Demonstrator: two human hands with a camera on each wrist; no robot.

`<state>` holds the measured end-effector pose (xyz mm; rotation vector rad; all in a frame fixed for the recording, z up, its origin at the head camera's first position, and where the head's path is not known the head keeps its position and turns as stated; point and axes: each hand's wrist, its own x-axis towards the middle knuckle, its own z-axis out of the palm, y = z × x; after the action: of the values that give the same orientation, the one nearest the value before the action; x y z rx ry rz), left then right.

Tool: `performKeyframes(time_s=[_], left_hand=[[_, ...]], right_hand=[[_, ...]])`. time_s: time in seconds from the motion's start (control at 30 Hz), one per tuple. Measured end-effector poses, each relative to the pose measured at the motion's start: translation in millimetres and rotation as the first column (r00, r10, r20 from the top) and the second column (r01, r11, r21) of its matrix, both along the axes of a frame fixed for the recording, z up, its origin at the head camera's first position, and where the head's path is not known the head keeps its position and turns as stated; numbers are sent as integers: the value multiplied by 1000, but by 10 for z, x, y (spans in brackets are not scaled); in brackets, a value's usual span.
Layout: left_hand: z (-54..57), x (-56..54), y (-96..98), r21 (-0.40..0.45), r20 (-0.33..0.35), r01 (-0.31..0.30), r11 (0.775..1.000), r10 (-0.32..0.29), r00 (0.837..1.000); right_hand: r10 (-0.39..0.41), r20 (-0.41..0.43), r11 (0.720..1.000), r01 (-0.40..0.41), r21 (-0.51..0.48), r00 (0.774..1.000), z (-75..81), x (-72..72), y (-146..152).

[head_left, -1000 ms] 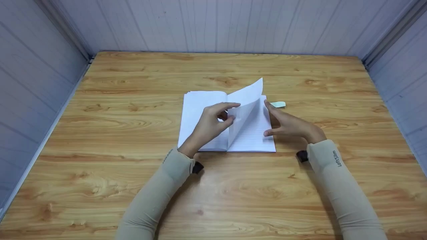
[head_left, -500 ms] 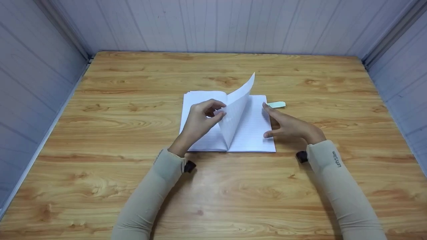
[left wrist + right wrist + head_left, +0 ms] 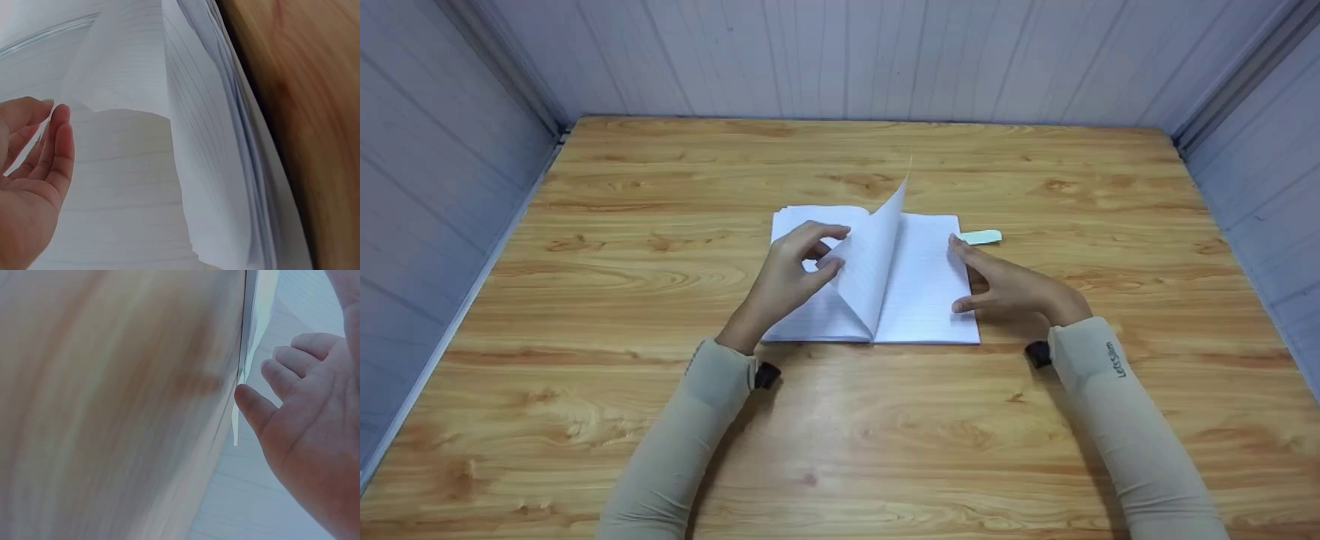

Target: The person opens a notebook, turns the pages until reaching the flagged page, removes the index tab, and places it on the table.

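Observation:
An open lined notebook point(image 3: 934, 300) lies on the wooden table. My left hand point(image 3: 791, 270) pinches the corner of a raised page point(image 3: 877, 251) between thumb and fingers, over the left half. In the left wrist view that page point(image 3: 124, 84) curves away from the fingertips point(image 3: 61, 115). Spread at the notebook's right edge, my right hand point(image 3: 1011, 286) has its fingertips and thumb right at the margin. The right wrist view shows its fingers point(image 3: 256, 405) extended along the edge. A pale green paper strip point(image 3: 982, 237) sticks out from under the notebook's right side, beyond those fingertips.
The table point(image 3: 840, 450) extends around the notebook on all sides. Pale panelled walls point(image 3: 840, 60) stand at the back, left and right. Each sleeve cuff has a dark wrist device point(image 3: 766, 375) on it.
My left hand has moved left with the pinched page, which has swung from over the right half toward the left. My right hand has stayed almost in place.

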<state>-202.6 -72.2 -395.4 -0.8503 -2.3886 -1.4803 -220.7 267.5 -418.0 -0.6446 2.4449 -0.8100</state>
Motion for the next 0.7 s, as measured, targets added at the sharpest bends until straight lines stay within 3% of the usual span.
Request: performKeyframes(time_s=[0.13, 0.37, 0.57, 0.7], left_hand=[[-21, -10, -47, -32, -57, 31, 999, -33, 998], [-29, -12, -145, -185, -138, 38, 982, -65, 988], [-61, -16, -208, -288, -156, 41, 957, -89, 984], [-77, -20, -246, -327, -111, 33, 944, -73, 991]], right_hand=[[5, -4, 1000, -5, -2, 1000, 4, 9, -2], [39, -14, 999, -39, 20, 999, 0, -1, -18], [42, -1, 999, -42, 34, 999, 4, 9, -19], [44, 15, 998, -45, 48, 999, 1, 12, -24]])
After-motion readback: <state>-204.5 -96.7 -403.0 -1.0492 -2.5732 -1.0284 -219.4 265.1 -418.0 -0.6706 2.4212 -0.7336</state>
